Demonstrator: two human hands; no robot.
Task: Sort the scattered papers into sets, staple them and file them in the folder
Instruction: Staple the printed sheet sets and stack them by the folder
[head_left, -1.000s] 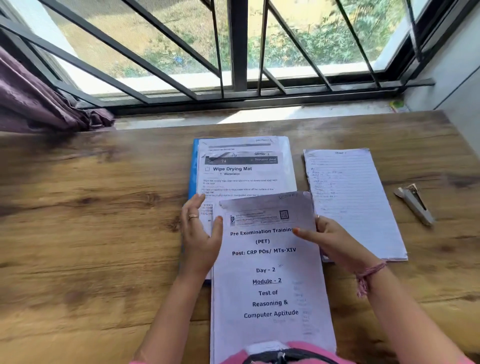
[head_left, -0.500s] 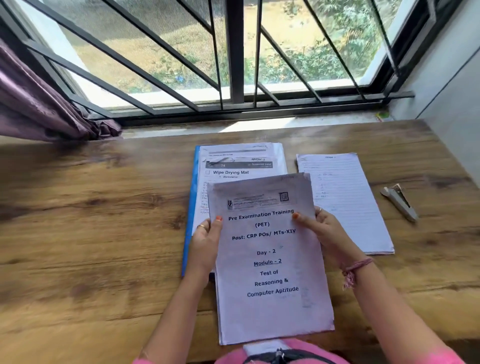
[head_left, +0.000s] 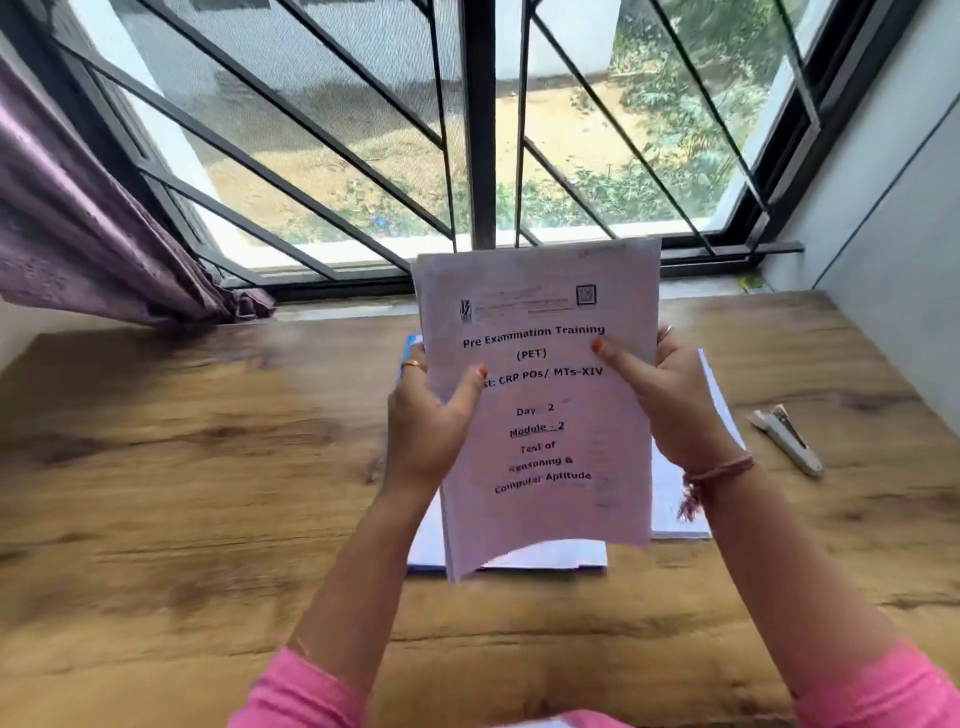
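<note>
The counter (head_left: 208, 493) was brown wood with dark grain, set against a window sill. On it lay a blue folder (head_left: 413, 345) with white sheets on top, mostly hidden. Just right of it lay a second stack of paper (head_left: 719, 410), its near edge showing. Well apart to the right lay a stapler (head_left: 787, 439), angled.

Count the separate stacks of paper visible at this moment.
3. The Pre Examination Training set is held upright in both hands. A second stack lies on the blue folder beneath it. A third lies on the table behind the right wrist. Others may be hidden.
</note>
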